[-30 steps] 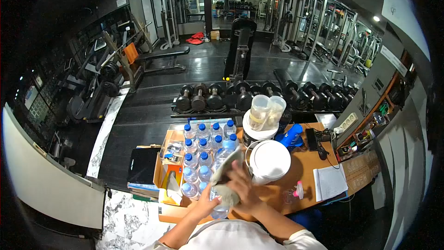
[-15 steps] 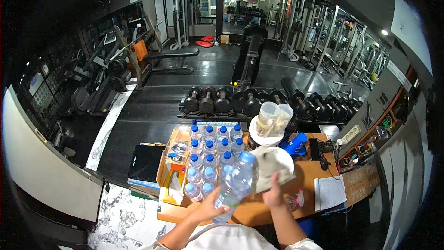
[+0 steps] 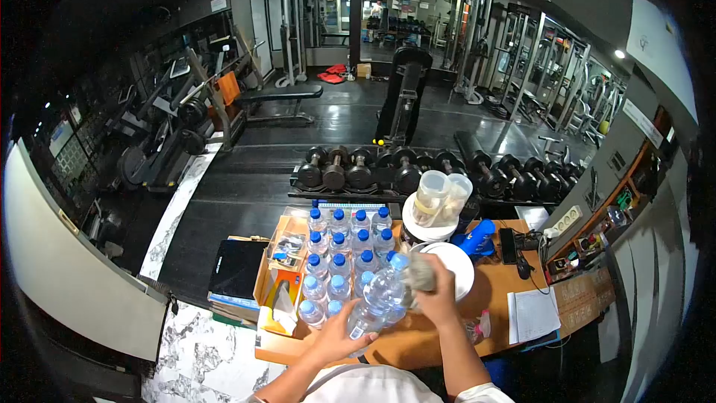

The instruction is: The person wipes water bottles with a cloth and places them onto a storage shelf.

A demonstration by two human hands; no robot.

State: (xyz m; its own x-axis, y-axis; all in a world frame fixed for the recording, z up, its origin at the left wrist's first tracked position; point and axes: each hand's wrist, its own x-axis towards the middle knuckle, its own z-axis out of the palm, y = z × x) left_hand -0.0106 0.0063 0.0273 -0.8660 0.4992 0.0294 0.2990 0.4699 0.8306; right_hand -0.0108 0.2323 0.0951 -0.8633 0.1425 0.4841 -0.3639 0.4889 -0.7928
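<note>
A person in a white top stood at a wooden desk [image 3: 496, 287]. The left hand [image 3: 337, 339] had its fingers curled around the low part of a clear plastic bottle [image 3: 382, 292]. The bottle was tipped, with its light blue cap [image 3: 400, 262] up and leaning to the right. The right hand [image 3: 438, 295] gripped a bunched gray cloth [image 3: 420, 275], and the cloth was up by the bottle's top, just beside the cap.

The held bottle was over the near part of the desk, in front of the white bucket [image 3: 463, 275] and close to the rows of small bottles [image 3: 339, 265]. Whether it touched any of those bottles, one could not tell. The small bottles stood up straight, and they had blue caps too.

To the left of the rows was an orange box [image 3: 278, 292] with a white tissue poking out. Behind the bucket, two see-through cups [image 3: 432, 195] sat on a white lid [image 3: 429, 230]. A blue bottle [image 3: 477, 239] leaned to their right, near a black phone [image 3: 509, 246]. An open notebook [image 3: 534, 315] lay at the right side. Past the desk, dark dumbbells [image 3: 335, 169] sat in a line.
</note>
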